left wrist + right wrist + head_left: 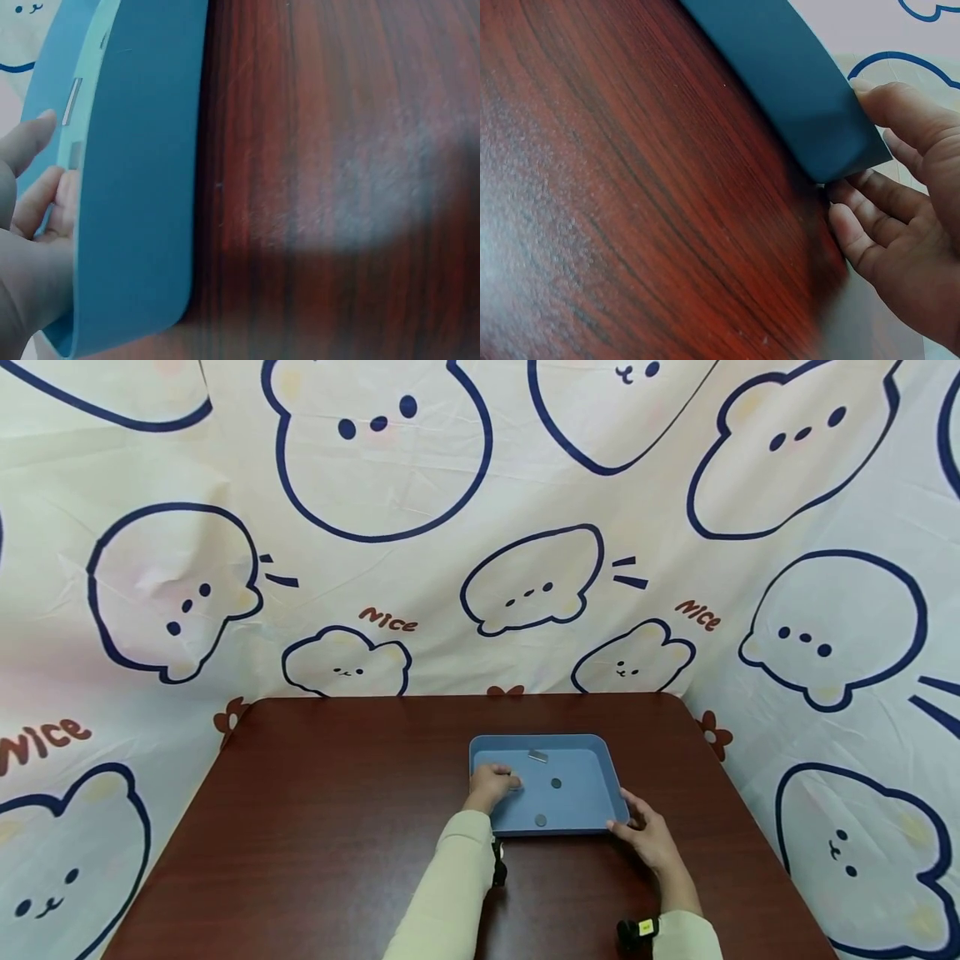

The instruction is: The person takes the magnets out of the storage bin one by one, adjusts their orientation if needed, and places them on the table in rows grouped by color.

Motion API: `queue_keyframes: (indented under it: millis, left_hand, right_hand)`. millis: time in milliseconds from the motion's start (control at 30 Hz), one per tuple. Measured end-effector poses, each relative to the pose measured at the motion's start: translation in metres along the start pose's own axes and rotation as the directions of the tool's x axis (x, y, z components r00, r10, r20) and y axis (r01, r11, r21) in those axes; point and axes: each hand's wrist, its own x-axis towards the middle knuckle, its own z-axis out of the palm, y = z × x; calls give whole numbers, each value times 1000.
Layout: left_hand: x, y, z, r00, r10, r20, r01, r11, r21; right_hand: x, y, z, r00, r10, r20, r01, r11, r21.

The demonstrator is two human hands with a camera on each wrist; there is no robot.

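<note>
A shallow blue tray [581,806] lies on the brown table. My left hand [491,787] reaches over its left side, fingers down inside. In the left wrist view, the thumb [34,141] stands apart from the other fingers, and a small greyish piece [75,155] lies by the fingertips. Elsewhere in the tray are a short silvery strip [537,756] toward the back, a dark coin-like disc [556,783] near the middle and a greyer disc [541,820] near the front. At the front right corner my right hand [651,837] grips the tray, thumb on the rim and fingers against the outside.
The dark wood-grained table [337,827] extends left, right and in front of the tray. Behind it hangs a pale cloth [435,660] printed with bear outlines, which also runs along both sides.
</note>
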Motion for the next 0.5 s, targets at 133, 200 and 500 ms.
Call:
queue_keyframes:
  millis: [133,200,500]
  left_hand:
    - [2,-4,4,999,19,-25,-20,999,-32]
    - [3,-5,7,999,24,-42,-25,999,-41]
    - [6,-5,15,993,3,-118,-1,1000,11]
  right_hand:
    - [1,0,0,1000,-7,4,7,1000,9]
    - [1,0,0,1000,-10,4,10,1000,10]
    - [0,-1,0,1000,-1,-4,1,1000,10]
